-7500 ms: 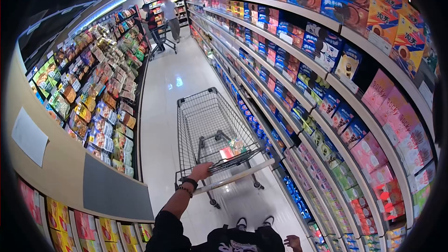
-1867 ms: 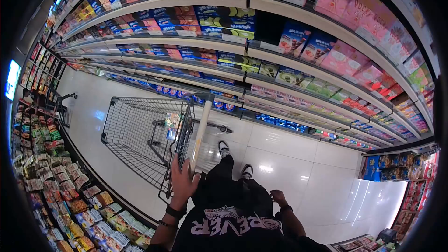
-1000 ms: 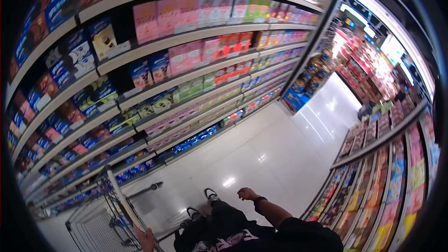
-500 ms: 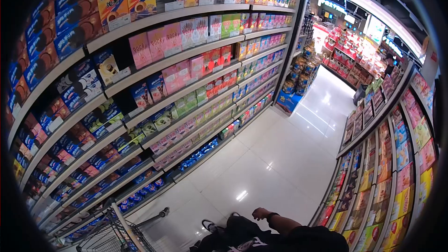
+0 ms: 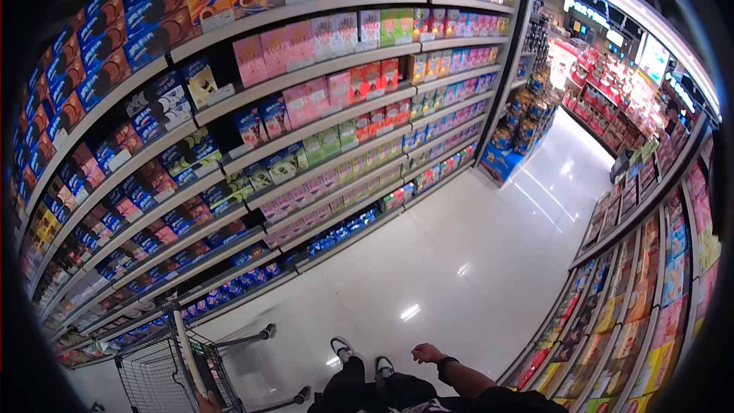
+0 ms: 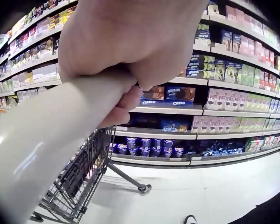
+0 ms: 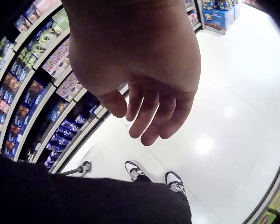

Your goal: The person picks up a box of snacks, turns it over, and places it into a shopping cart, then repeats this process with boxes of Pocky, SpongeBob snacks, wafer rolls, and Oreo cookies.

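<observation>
**Your left hand (image 5: 206, 403) grips a cart (image 5: 145, 373)**

Its wire basket is dark grey, its handle (image 6: 51, 126) pale and glossy (rather shiny up close); your fingers wrap it. It stands near the shelves, lower left in the head view. Blue boxes (image 6: 179, 94) read "OREO", pink ones "POCKY". Your right hand (image 7: 140, 70) hangs loosely curled, holding nothing.

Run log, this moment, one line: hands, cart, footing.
left hand: grips cart handle | right hand: hangs loose, empty | cart: beside snack shelves | shoes: on pale floor
</observation>
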`<state>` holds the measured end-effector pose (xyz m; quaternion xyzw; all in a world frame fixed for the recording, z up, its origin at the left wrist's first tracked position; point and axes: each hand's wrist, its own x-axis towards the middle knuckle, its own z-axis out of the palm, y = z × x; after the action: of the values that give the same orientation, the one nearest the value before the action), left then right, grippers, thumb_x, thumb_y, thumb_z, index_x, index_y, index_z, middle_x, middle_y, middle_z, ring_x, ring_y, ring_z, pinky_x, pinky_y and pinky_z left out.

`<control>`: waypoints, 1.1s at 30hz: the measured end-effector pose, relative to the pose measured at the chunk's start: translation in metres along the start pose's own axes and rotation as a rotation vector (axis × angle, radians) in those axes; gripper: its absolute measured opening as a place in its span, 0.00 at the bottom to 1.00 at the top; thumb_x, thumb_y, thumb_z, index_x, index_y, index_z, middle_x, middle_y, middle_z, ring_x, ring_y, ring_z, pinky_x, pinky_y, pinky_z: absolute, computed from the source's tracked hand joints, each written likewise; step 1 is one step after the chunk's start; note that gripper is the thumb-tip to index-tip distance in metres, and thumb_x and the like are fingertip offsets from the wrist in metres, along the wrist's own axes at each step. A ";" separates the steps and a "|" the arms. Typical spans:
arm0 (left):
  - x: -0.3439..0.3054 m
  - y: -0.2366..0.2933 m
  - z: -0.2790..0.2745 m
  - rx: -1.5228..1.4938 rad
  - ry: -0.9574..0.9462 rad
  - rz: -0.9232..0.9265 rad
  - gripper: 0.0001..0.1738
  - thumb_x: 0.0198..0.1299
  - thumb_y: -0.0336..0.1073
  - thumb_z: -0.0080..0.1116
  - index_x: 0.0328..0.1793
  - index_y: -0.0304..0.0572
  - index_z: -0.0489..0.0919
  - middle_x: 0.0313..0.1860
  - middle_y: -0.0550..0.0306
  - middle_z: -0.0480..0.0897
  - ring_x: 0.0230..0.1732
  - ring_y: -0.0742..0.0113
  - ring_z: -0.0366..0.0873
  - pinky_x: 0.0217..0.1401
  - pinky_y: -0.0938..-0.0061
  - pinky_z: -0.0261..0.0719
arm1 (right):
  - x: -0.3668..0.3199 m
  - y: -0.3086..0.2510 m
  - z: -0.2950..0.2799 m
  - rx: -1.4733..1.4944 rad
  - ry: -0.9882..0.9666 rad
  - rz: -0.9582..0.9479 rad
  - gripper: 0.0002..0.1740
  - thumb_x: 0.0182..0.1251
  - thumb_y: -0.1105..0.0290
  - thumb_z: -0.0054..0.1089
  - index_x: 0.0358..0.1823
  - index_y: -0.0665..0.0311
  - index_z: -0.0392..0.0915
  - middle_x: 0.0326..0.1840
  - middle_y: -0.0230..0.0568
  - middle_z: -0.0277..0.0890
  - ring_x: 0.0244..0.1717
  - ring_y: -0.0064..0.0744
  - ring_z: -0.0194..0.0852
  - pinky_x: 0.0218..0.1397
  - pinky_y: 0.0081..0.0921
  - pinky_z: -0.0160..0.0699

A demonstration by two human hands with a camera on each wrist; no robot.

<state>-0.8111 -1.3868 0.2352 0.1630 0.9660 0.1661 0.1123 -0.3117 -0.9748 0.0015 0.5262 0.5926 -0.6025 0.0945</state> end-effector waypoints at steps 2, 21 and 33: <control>0.009 -0.050 0.018 0.013 0.108 0.115 0.25 0.67 0.39 0.44 0.66 0.29 0.65 0.43 0.33 0.78 0.43 0.40 0.73 0.48 0.52 0.70 | -0.021 0.026 0.006 -0.036 -0.015 0.130 0.17 0.60 0.58 0.50 0.39 0.62 0.82 0.34 0.34 0.84 0.31 0.27 0.83 0.31 0.25 0.80; 0.031 -0.120 -0.003 0.058 0.241 -0.094 0.24 0.67 0.47 0.51 0.60 0.37 0.67 0.33 0.34 0.79 0.36 0.33 0.77 0.35 0.46 0.72 | -0.019 0.022 0.062 -0.155 -0.110 0.127 0.08 0.59 0.67 0.58 0.34 0.64 0.81 0.31 0.39 0.81 0.27 0.29 0.83 0.27 0.25 0.80; 0.044 -0.135 -0.023 -0.008 0.285 -0.153 0.17 0.63 0.44 0.55 0.50 0.43 0.68 0.28 0.40 0.80 0.34 0.35 0.79 0.34 0.47 0.73 | 0.079 -0.246 0.162 -0.194 -0.180 -0.470 0.12 0.67 0.73 0.49 0.49 0.69 0.76 0.35 0.42 0.82 0.33 0.31 0.82 0.34 0.27 0.82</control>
<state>-0.8952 -1.4984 0.2006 0.0632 0.9811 0.1823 -0.0130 -0.6117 -0.9973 0.0527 0.3067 0.7428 -0.5927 0.0543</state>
